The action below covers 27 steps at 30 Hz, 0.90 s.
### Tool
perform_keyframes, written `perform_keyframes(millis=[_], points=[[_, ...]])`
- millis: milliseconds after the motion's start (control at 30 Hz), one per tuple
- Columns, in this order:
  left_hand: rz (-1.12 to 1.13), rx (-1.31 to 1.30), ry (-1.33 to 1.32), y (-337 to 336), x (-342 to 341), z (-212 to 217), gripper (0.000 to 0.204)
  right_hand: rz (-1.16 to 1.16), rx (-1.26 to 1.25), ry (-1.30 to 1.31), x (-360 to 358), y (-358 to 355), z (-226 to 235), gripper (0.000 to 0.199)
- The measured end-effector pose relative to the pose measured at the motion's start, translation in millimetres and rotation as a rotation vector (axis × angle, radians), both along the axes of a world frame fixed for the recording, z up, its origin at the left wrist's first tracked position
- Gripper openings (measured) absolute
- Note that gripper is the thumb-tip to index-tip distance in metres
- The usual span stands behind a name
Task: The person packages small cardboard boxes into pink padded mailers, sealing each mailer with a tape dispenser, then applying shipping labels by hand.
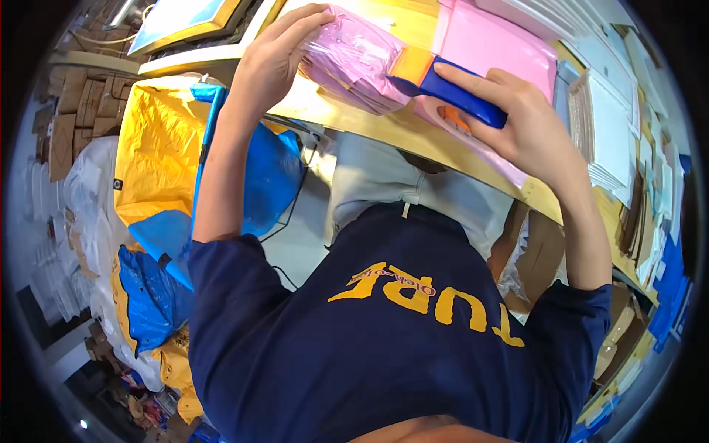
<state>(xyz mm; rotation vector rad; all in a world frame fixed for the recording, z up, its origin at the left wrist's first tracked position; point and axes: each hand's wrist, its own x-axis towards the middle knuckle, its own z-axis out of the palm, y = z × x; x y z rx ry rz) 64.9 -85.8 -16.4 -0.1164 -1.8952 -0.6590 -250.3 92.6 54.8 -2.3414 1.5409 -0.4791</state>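
A plump pink plastic-wrapped package (354,63) with a shiny, wrinkled surface lies on the wooden table, close to its near edge. My left hand (279,59) grips the package's left end, fingers bent over the top corner. In my right hand (517,111) is a blue tape dispenser (465,100), the index finger stretched along its top. The dispenser's front end meets the right end of the package. Part of an orange piece shows below its handle. Flat pink mailing bags (506,40) lie beyond and beneath my right hand.
Stacks of white flat sheets or envelopes (602,136) stand at the right of the table. A monitor-like screen (185,22) sits at the far left. Large yellow and blue bags (159,140) hang left of me, with cardboard piles (85,96) behind them.
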Motion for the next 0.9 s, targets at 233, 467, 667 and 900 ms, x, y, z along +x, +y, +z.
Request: perform_keyframes(millis=[233, 467, 667, 900], points=[[0.234, 0.412, -0.877, 23, 64, 25, 0.081, 0.056, -0.034, -0.001, 3, -18, 7, 0.045], [0.48, -0.276, -0.899, 42, 21, 45, 0.089, 0.077, -0.045, 0.001, 0, -15, 8, 0.04], [0.64, -0.193, -1.103, 49, -23, 15, 0.083, 0.157, -0.023, 0.182, 0, -22, 61, 0.047], [0.569, -0.276, -0.992, 57, -31, 20, 0.075, 0.296, -0.02, 0.2, -2, -11, 88, 0.047]])
